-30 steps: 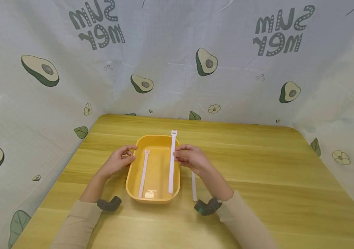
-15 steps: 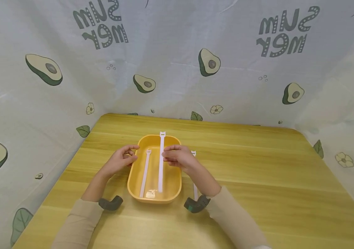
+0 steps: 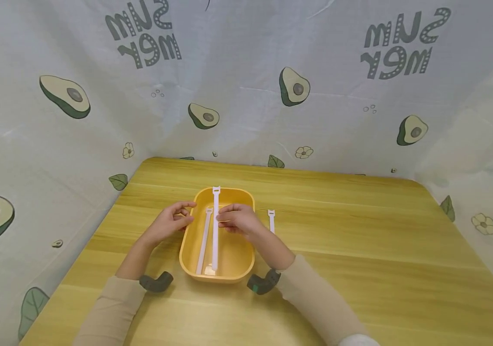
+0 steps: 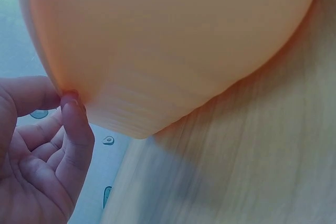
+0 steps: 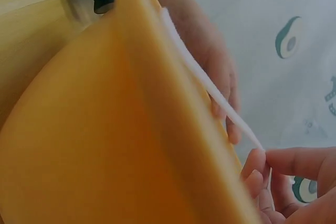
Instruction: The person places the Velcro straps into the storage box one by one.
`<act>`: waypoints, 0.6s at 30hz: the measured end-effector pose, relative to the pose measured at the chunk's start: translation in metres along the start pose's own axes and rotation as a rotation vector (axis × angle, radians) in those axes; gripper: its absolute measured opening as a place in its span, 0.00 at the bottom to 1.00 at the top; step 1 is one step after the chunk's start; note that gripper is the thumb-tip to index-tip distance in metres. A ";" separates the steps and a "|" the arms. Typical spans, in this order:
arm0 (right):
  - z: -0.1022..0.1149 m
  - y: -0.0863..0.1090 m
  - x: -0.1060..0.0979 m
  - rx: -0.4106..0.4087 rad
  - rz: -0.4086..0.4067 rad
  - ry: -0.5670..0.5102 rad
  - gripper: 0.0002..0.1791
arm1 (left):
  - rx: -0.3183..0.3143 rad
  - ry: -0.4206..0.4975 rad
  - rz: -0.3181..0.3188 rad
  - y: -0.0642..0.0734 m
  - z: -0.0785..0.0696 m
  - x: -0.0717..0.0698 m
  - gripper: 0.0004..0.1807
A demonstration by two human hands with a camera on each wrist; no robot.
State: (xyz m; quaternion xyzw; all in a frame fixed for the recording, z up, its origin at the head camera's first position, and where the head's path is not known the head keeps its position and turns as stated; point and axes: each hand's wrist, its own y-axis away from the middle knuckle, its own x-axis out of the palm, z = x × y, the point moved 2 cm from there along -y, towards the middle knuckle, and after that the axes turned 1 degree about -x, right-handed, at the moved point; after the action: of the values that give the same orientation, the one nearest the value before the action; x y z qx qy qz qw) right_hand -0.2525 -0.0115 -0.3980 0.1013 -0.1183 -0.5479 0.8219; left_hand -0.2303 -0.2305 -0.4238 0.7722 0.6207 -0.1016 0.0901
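Note:
A yellow plastic tub (image 3: 231, 278) stands on the table. My left hand (image 3: 170, 222) pinches its left rim between thumb and finger, as the left wrist view shows with the tub wall (image 4: 173, 40) above. Over the tub, my right hand (image 3: 240, 221) pinches a white hook-and-loop cable tie (image 3: 215, 245) near its middle, slotted head pointing away from me. In the right wrist view the held tie (image 5: 210, 85) looks soft and slightly bent above the rim. A second white cable tie (image 3: 203, 245) lies inside the tub, left of the held one.
Right of the tub another white cable tie (image 3: 271, 221) lies on the wooden table (image 3: 359, 250), partly covered by my right forearm. A pale curtain (image 3: 246, 129) printed with avocados hangs behind the table and along both sides. Dark curved pieces (image 3: 156, 282) sit at both wrists.
My right hand has moved left with the cable tie, from the tub's right rim to over its middle-left. The table's cable tie shows its head again. The left hand keeps its hold.

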 end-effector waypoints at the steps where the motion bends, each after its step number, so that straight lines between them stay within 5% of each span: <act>1: -0.001 -0.001 0.001 0.002 -0.001 0.001 0.07 | 0.000 0.000 0.001 0.000 0.000 0.000 0.23; 18: -0.017 -0.017 0.009 0.013 -0.069 0.107 0.02 | 0.018 -0.002 0.008 0.000 0.000 0.000 0.23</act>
State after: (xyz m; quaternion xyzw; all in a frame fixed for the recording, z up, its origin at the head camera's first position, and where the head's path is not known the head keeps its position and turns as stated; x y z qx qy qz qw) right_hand -0.2587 -0.0254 -0.4185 0.1400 -0.0742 -0.5688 0.8070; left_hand -0.2298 -0.2303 -0.4234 0.7755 0.6163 -0.1077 0.0840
